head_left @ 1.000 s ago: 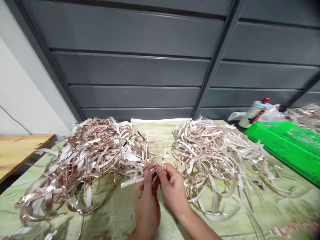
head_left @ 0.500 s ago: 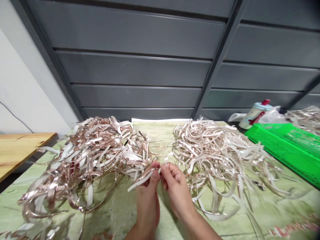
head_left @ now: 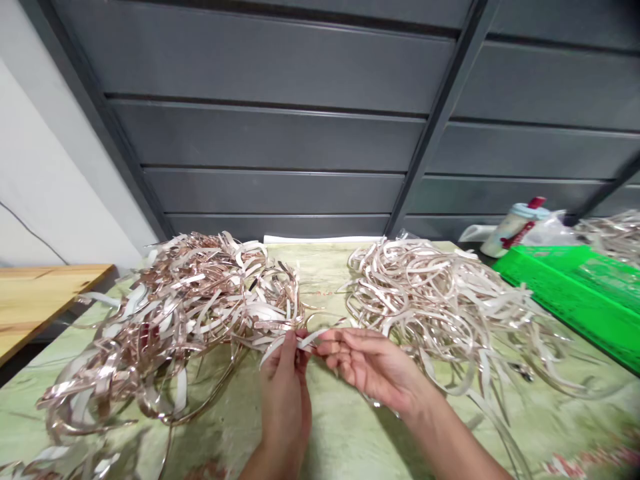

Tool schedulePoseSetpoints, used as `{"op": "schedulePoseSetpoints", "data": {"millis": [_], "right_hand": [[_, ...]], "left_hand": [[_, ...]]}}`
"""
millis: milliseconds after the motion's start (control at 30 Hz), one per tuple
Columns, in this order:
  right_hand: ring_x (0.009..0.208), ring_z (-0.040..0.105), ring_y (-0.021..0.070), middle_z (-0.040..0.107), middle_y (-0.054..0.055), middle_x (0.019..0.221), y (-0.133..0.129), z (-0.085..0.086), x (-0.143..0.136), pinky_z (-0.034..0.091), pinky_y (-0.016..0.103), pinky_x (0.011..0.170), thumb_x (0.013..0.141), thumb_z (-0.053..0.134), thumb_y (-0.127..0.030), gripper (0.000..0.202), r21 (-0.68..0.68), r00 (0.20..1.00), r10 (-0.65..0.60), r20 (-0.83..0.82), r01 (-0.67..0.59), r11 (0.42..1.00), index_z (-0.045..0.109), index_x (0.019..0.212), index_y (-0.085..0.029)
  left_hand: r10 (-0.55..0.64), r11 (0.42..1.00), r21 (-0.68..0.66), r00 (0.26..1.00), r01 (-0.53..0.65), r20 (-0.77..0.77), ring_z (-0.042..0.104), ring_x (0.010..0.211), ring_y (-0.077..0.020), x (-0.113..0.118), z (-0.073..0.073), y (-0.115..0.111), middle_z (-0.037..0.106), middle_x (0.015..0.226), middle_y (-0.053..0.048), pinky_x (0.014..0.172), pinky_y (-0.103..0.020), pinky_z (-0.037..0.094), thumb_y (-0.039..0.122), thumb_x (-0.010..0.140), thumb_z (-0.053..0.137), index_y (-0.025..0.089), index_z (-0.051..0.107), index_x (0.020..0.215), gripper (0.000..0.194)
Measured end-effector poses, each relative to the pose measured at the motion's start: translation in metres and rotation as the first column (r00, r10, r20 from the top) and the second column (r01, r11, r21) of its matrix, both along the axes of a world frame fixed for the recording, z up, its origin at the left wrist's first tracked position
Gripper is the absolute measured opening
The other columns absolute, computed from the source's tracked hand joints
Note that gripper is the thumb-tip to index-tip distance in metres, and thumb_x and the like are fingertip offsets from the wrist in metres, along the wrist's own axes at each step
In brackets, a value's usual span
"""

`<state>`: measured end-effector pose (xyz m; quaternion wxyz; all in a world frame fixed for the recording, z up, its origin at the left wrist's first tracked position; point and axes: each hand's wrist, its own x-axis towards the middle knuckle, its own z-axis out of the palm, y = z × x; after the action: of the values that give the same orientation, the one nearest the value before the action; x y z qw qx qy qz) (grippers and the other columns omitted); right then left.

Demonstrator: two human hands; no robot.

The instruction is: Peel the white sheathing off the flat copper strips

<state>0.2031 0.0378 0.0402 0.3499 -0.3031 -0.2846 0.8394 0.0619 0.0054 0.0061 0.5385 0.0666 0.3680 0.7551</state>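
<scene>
My left hand [head_left: 287, 380] is closed on a narrow white and rose-gold strip [head_left: 313, 337], pinched between thumb and fingers near the middle of the table. Close beside it on the right, my right hand [head_left: 367, 367] is turned partly palm-up, its thumb and forefinger at the strip's other end and the remaining fingers loosely curled. Left of my hands lies a tangled pile of rose-gold and white strips [head_left: 200, 300]. A second, paler pile [head_left: 420, 287] spreads out to the right, partly behind my right hand.
A bright green plastic basket [head_left: 575, 287] stands at the right edge, with a cup with a blue lid [head_left: 517, 227] and a clear plastic bag [head_left: 550, 230] behind it. At the far left is a wooden surface [head_left: 45, 293]. Grey panels [head_left: 275, 140] rise behind the table [head_left: 330, 433].
My right hand has shifted right and rolled more palm-up, its fingers spreading somewhat. My left hand has moved slightly left. More of the strip now shows between them.
</scene>
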Motion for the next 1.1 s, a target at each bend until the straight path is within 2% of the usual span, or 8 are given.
{"op": "schedulePoseSetpoints", "data": {"millis": [67,200,333,533,700,800,933,1100], "right_hand": [[0.084,0.067,0.0163,0.069,0.013,0.104,0.001,-0.002,0.010,0.052,0.024,0.070,0.082,0.073,-0.024,0.035,0.242,0.960,-0.090,0.264,0.025,0.970,0.065,0.113,-0.010],[0.074,0.059,0.0154,0.065,0.002,0.083,-0.007,-0.008,0.008,0.045,0.027,0.066,0.089,0.063,-0.028,0.012,0.666,0.667,-0.477,0.572,-0.038,0.745,0.065,0.097,-0.019],[0.059,0.047,0.0126,0.053,-0.003,0.065,-0.023,-0.013,-0.024,0.036,0.024,0.054,0.092,0.056,-0.030,0.018,0.690,0.675,-0.435,0.595,-0.153,0.707,0.059,0.077,-0.020],[0.051,0.041,0.0107,0.047,-0.005,0.058,-0.023,-0.018,-0.055,0.029,0.023,0.047,0.090,0.058,-0.035,0.023,0.740,0.608,-0.573,0.549,-0.035,0.672,0.054,0.072,-0.020],[0.053,0.038,0.0107,0.042,-0.006,0.060,-0.021,-0.018,-0.055,0.029,0.023,0.049,0.091,0.055,-0.030,0.021,0.774,0.640,-0.597,0.484,0.006,0.634,0.051,0.072,-0.020],[0.054,0.037,0.0106,0.043,-0.005,0.061,-0.020,-0.015,-0.057,0.030,0.023,0.050,0.090,0.056,-0.031,0.021,0.735,0.726,-0.542,0.424,0.075,0.674,0.052,0.074,-0.020],[0.051,0.041,0.0100,0.046,-0.006,0.054,-0.016,-0.012,-0.059,0.032,0.022,0.051,0.085,0.065,-0.034,0.025,0.546,0.869,-0.399,0.294,0.191,0.816,0.052,0.070,-0.018],[0.043,0.029,0.0048,0.043,-0.007,0.047,-0.010,-0.015,-0.052,0.023,0.017,0.045,0.077,0.075,-0.027,0.023,0.247,0.926,-0.378,-0.013,0.369,0.896,0.057,0.068,-0.015]], "left_hand": [[0.053,0.999,-0.002,0.998,-0.053,-0.028,0.064,0.065,-0.0087,-0.003,0.001,0.003,0.074,0.081,-0.006,0.061,-0.017,0.053,0.031,0.066,0.083,0.013,0.077,0.075,0.021],[0.079,0.997,0.008,0.993,-0.078,-0.086,0.066,0.075,-0.0121,-0.003,0.001,0.004,0.075,0.090,-0.007,0.068,-0.021,0.054,0.033,0.068,0.082,0.014,0.077,0.080,0.023],[0.038,0.999,-0.029,0.991,-0.042,-0.126,0.067,0.082,-0.0152,0.002,0.000,-0.001,0.075,0.094,-0.008,0.073,-0.025,0.054,0.040,0.070,0.080,0.015,0.077,0.087,0.030],[-0.050,0.998,-0.043,0.979,0.042,-0.199,0.067,0.095,-0.0195,0.005,-0.005,-0.009,0.075,0.100,-0.010,0.089,-0.031,0.051,0.047,0.077,0.073,0.015,0.076,0.097,0.038],[-0.083,0.997,-0.022,0.975,0.080,-0.206,0.067,0.098,-0.0213,0.006,-0.010,-0.010,0.075,0.103,-0.009,0.090,-0.033,0.051,0.045,0.076,0.075,0.017,0.077,0.098,0.036],[-0.086,0.995,0.037,0.977,0.094,-0.193,0.069,0.092,-0.0219,0.007,-0.009,-0.009,0.075,0.097,-0.009,0.085,-0.033,0.053,0.043,0.073,0.078,0.016,0.077,0.093,0.033],[-0.087,0.995,0.046,0.993,0.091,-0.082,0.070,0.082,-0.0181,0.007,-0.004,-0.007,0.076,0.088,-0.009,0.076,-0.027,0.055,0.040,0.071,0.079,0.014,0.077,0.087,0.030],[-0.095,0.993,0.064,0.995,0.096,-0.016,0.069,0.073,-0.0154,0.004,-0.002,-0.004,0.075,0.082,-0.008,0.070,-0.025,0.056,0.035,0.072,0.079,0.013,0.076,0.083,0.025]]}}
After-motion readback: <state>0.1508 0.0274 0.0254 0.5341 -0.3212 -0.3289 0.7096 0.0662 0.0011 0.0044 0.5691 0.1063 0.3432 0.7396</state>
